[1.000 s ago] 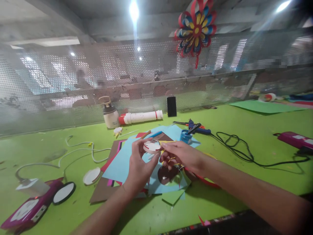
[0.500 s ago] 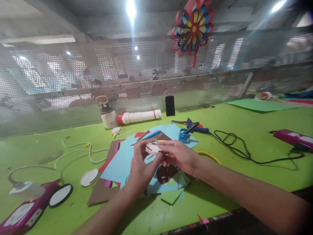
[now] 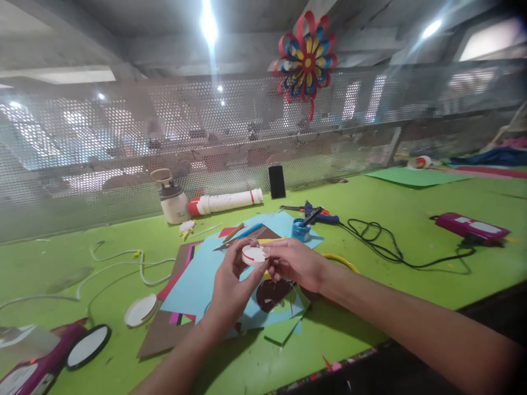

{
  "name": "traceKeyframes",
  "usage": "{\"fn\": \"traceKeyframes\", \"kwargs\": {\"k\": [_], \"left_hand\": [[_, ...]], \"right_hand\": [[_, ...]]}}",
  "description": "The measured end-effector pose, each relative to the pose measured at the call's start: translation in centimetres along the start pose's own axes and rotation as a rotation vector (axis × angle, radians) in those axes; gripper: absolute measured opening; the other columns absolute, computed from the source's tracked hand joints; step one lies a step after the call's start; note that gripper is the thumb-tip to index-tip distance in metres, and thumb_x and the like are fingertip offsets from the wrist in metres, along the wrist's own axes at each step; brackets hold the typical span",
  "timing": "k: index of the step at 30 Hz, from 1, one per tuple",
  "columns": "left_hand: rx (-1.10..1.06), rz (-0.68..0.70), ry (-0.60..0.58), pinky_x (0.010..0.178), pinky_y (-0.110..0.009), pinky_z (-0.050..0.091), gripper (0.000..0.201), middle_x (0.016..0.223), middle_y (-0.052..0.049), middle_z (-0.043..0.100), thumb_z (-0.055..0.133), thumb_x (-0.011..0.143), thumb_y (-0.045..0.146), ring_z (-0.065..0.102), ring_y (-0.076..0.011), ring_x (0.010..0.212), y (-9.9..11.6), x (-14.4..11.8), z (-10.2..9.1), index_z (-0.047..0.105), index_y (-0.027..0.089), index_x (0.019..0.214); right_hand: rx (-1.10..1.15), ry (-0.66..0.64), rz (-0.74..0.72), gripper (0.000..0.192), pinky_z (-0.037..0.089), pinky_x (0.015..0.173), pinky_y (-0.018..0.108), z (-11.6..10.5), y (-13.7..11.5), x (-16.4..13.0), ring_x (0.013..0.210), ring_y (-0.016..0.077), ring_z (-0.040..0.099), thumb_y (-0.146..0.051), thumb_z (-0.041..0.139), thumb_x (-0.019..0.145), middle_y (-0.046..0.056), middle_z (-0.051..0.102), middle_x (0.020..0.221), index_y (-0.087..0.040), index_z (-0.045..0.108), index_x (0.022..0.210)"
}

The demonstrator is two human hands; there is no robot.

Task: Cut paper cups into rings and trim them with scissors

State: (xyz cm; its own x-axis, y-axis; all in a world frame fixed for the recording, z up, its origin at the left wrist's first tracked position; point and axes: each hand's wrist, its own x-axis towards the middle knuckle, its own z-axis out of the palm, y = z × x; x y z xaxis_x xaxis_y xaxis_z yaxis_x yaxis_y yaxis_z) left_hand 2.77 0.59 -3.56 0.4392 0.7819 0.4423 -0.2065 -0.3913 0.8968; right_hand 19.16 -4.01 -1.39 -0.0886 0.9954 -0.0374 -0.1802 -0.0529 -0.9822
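Note:
Between my two hands is a small round white disc (image 3: 254, 255) with a raised rim and a red strip along part of its edge. My left hand (image 3: 234, 277) grips it from the left, thumb below and fingers behind. At its right edge, the fingers of my right hand (image 3: 294, 260) pinch it; their tips are partly hidden. Both hands hover over light blue paper (image 3: 187, 291) and a dark brown round piece (image 3: 274, 296). A similar white disc (image 3: 141, 311) lies on the table to the left, near a black-rimmed white disc (image 3: 88, 346).
A blue paint jar (image 3: 301, 230) and a glue gun (image 3: 325, 218) with a black cord stand beyond my hands. Behind are a white tube (image 3: 226, 202), a spray bottle (image 3: 173, 203) and a phone (image 3: 276, 182). Purple power strips (image 3: 471, 227) lie at both sides.
The camera view has turned slightly right and up, so the table things appear shifted left and lower. Both hands keep hold of the disc in nearly the same pose.

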Motion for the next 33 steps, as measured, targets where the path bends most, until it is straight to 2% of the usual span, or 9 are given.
{"fn": "traceKeyframes", "kwargs": {"k": [7, 10, 13, 17, 19, 22, 25, 29, 33], "left_hand": [[-0.071, -0.04, -0.015, 0.103, -0.04, 0.052, 0.05, 0.131, -0.015, 0.066, 0.081, 0.078, 0.03, 0.063, -0.0287, 0.123, -0.1, 0.1, -0.1, 0.057, 0.019, 0.121], [-0.122, -0.05, -0.006, 0.1, -0.039, 0.054, 0.058, 0.135, -0.015, 0.064, 0.083, 0.075, 0.027, 0.064, -0.0287, 0.123, 0.0, 0.2, -0.2, 0.055, 0.022, 0.125], [-0.174, -0.069, -0.005, 0.1, -0.036, 0.054, 0.067, 0.139, -0.016, 0.062, 0.084, 0.073, 0.023, 0.063, -0.0267, 0.125, 0.3, 0.4, -0.4, 0.051, 0.022, 0.131], [-0.24, -0.095, 0.014, 0.094, -0.031, 0.056, 0.063, 0.137, -0.015, 0.064, 0.086, 0.07, 0.018, 0.067, -0.0233, 0.118, 0.9, 0.6, -0.7, 0.052, 0.022, 0.123], [-0.271, -0.083, 0.028, 0.091, -0.029, 0.057, 0.062, 0.134, -0.014, 0.066, 0.087, 0.067, 0.015, 0.068, -0.0226, 0.115, 1.3, 0.8, -0.8, 0.053, 0.021, 0.119], [-0.3, -0.063, 0.018, 0.092, -0.028, 0.057, 0.062, 0.133, -0.014, 0.067, 0.087, 0.067, 0.013, 0.068, -0.0226, 0.116, 1.6, 0.9, -0.9, 0.055, 0.021, 0.119], [-0.281, -0.026, 0.01, 0.093, -0.029, 0.056, 0.061, 0.133, -0.013, 0.066, 0.086, 0.068, 0.014, 0.067, -0.0237, 0.118, 1.5, 1.0, -1.2, 0.057, 0.022, 0.12], [-0.212, -0.013, 0.025, 0.091, -0.031, 0.057, 0.061, 0.131, -0.013, 0.067, 0.087, 0.066, 0.017, 0.067, -0.0256, 0.116, 1.0, 1.3, -1.7, 0.058, 0.021, 0.119], [-0.173, -0.054, 0.036, 0.096, -0.037, 0.056, 0.06, 0.13, -0.014, 0.067, 0.087, 0.065, 0.017, 0.065, -0.0276, 0.119, 1.3, 1.4, -2.0, 0.058, 0.02, 0.117]], "right_hand": [[-0.329, 0.03, -0.014, 0.031, 0.059, 0.077, 0.038, -0.5, -0.3, -0.4, 0.088, 0.0187, 0.069, -0.041, 0.06, 0.099, 0.006, 0.068, 0.109, -0.016, 0.063, 0.118], [-0.586, 0.056, -0.01, 0.031, 0.059, 0.079, 0.04, -2.3, -0.8, -1.4, 0.092, 0.0198, 0.069, -0.039, 0.061, 0.099, 0.007, 0.068, 0.113, -0.017, 0.062, 0.121], [-0.927, 0.076, 0.0, 0.028, 0.058, 0.081, 0.04, -4.9, -1.7, -3.4, 0.09, 0.0196, 0.068, -0.039, 0.06, 0.1, 0.005, 0.069, 0.109, -0.016, 0.064, 0.116], [-1.386, 0.104, -0.005, 0.031, 0.048, 0.099, 0.052, -7.4, -2.4, -6.6, 0.115, 0.0271, 0.059, -0.034, 0.064, 0.096, 0.008, 0.061, 0.128, -0.02, 0.062, 0.123], [-1.521, 0.058, 0.026, 0.034, 0.047, 0.098, 0.053, -7.8, -2.4, -7.8, 0.114, 0.0276, 0.058, -0.034, 0.066, 0.094, 0.008, 0.06, 0.126, -0.021, 0.061, 0.125], [-1.616, -0.003, 0.089, 0.041, 0.051, 0.089, 0.049, -7.6, -2.1, -8.6, 0.101, 0.0253, 0.062, -0.037, 0.064, 0.094, 0.007, 0.063, 0.112, -0.023, 0.057, 0.132], [-1.641, 0.004, 0.126, 0.048, 0.053, 0.086, 0.049, -7.6, -1.4, -8.5, 0.097, 0.0259, 0.064, -0.042, 0.057, 0.098, 0.008, 0.063, 0.109, -0.022, 0.049, 0.142], [-1.594, 0.024, 0.172, 0.06, 0.053, 0.09, 0.05, -8.6, -0.6, -7.6, 0.105, 0.0285, 0.065, -0.043, 0.059, 0.096, 0.012, 0.065, 0.119, -0.022, 0.042, 0.15], [-1.527, 0.087, 0.205, 0.061, 0.049, 0.099, 0.053, -9.8, 0.1, -7.0, 0.116, 0.0294, 0.063, -0.037, 0.062, 0.095, 0.013, 0.061, 0.135, -0.024, 0.04, 0.151]]}}
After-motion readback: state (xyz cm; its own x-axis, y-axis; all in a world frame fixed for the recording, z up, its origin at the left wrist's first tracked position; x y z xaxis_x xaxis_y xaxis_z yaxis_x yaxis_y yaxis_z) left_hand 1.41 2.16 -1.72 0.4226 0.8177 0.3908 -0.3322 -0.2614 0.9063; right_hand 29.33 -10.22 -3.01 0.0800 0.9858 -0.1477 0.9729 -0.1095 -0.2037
